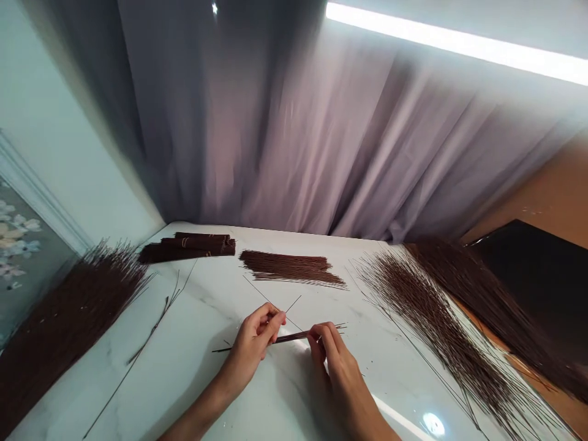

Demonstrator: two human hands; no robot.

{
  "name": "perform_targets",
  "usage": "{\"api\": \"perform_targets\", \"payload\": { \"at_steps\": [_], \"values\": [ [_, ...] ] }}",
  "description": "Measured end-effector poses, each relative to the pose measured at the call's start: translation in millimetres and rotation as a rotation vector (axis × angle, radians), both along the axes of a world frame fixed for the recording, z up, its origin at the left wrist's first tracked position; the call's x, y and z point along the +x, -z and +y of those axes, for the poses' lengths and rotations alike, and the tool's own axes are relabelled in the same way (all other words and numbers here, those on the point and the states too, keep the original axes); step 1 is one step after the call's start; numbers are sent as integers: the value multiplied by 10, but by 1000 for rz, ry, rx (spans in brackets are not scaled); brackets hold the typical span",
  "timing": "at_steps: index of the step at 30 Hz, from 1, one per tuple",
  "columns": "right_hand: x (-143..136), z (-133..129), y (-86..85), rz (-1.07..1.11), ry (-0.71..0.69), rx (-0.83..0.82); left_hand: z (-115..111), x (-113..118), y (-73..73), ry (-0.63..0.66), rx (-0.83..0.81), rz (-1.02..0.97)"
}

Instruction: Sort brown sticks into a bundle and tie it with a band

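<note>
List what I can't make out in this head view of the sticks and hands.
Small stick bundle: in the head view, parts are hidden by the left hand and right hand.
Left stick heap: head view, cut off by the left edge.
Middle stick row: head view, sticks too thin and crowded to count.

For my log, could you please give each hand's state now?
Left hand: closed, apparently pinching a thin stick.
Right hand: closed on a bundle of thin sticks.
</note>
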State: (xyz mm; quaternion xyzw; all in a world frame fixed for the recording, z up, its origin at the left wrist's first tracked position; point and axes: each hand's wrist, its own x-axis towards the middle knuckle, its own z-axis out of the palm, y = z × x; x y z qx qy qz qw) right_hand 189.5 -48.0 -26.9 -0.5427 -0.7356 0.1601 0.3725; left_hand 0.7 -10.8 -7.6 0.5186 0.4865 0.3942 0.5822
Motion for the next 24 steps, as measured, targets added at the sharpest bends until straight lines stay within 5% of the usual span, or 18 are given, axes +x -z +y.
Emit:
{"api": "perform_targets", "payload": {
  "at_steps": [10, 15, 17, 21, 24],
  "values": [
    [62, 44, 18, 138, -148, -62, -71, 0, -125, 15, 58, -9],
    [316, 336, -532, 95, -397, -144, -217, 52, -268, 425, 93, 33],
    [355, 298, -696, -21, -430, -15, -195, 78, -290, 399, 127, 96],
    [327, 12, -461, -11, -260, 97, -93, 62, -301, 113, 185, 129],
    [362, 44, -248, 61, -309, -38, -143, 36, -294, 202, 142, 107]
  ]
}}
